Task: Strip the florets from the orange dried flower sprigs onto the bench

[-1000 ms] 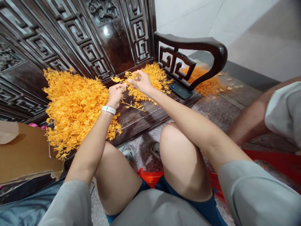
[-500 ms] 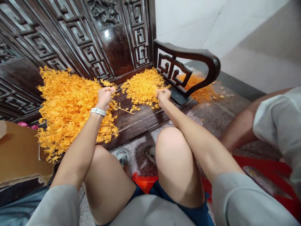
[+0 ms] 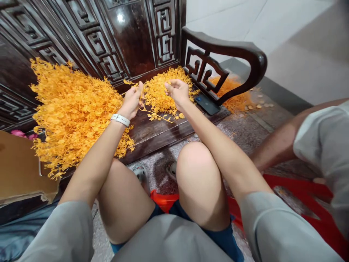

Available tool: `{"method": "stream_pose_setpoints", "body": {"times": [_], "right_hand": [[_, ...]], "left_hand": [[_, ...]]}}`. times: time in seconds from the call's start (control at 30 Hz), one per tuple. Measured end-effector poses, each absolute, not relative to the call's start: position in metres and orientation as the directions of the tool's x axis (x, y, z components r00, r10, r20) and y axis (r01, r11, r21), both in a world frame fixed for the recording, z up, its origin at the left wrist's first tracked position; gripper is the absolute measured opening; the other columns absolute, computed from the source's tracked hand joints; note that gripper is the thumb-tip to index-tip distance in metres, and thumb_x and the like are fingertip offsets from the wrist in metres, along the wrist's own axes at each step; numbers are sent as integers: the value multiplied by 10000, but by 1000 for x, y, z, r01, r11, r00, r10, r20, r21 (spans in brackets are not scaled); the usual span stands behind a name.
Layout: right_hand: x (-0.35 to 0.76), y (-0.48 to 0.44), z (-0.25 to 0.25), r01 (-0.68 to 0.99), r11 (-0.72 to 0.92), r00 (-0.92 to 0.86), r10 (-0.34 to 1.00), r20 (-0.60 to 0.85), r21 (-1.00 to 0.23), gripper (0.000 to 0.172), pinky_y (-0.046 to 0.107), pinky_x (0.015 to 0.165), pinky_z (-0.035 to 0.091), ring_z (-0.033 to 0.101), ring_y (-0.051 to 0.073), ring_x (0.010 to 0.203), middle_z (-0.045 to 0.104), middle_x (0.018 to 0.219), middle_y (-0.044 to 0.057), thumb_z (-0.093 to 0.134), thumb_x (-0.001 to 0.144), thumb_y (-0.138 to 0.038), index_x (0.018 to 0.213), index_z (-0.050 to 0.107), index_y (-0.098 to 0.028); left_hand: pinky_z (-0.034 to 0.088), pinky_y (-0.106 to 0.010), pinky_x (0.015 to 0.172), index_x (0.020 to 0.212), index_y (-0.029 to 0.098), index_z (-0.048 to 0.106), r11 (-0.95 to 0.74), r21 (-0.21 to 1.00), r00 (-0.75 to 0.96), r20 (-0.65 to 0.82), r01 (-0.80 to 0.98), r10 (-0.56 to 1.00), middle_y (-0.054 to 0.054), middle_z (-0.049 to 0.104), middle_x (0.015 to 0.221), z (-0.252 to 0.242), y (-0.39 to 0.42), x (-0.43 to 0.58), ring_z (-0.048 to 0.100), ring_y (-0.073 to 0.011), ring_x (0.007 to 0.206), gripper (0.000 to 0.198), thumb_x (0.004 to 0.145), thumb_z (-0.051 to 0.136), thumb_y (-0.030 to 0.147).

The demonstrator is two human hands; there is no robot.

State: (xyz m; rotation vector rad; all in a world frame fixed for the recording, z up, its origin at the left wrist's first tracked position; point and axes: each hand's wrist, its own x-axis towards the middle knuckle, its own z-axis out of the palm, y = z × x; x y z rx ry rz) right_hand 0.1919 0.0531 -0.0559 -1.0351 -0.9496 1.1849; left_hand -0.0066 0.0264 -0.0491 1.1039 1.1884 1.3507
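Observation:
A large heap of orange artificial sprigs (image 3: 79,112) covers the left part of the dark wooden bench (image 3: 147,136). A smaller orange pile (image 3: 163,94) lies near the armrest. My left hand (image 3: 132,100), with a white watch on the wrist, is closed on an orange sprig (image 3: 152,111) whose branches stick out to both sides of the fingers. My right hand (image 3: 177,90) is over the smaller pile, thumb and fingertips brought close together; whatever is between them is too small to make out.
A black phone (image 3: 207,104) lies beside the carved armrest (image 3: 231,52). Beyond it, orange pieces (image 3: 231,96) are heaped on the floor. A cardboard box (image 3: 21,167) stands left. Another person's leg (image 3: 280,136) is at right, near red plastic (image 3: 294,196).
My left hand has moved right and turned, with its sprig showing more. My right hand has shifted up and left, its fingers loosened from a fist. The view has shifted slightly.

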Motion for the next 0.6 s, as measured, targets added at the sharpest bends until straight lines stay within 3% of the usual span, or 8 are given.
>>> {"method": "stream_pose_setpoints", "body": {"times": [0.23,0.4,0.6], "right_hand": [[168,27,-20,-183,78,-61,994,90,-980,246,217,739,588,693,131,922,663,940,8,886,925,-299,985,671,-198],[160,23,-20,-174,130,-74,987,144,-976,329,227,755,599,687,147,965,645,930,11,918,901,-374,969,639,-212],[141,14,-7,-51,297,-86,950,301,-953,350,277,757,602,665,173,922,602,865,19,852,965,-399,866,577,-207]], "left_hand": [[268,-244,481,775,207,579,-100,990,-94,90,-104,991,47,427,619,-42,14,20,368,-82,494,443,938,885,483],[276,-232,497,805,202,626,-153,972,-151,127,-176,980,36,477,656,-39,13,19,411,-87,539,369,906,923,397],[260,-244,482,766,204,557,-46,969,-322,-36,-244,946,41,424,656,-45,36,18,356,-77,486,307,987,764,251]]}}
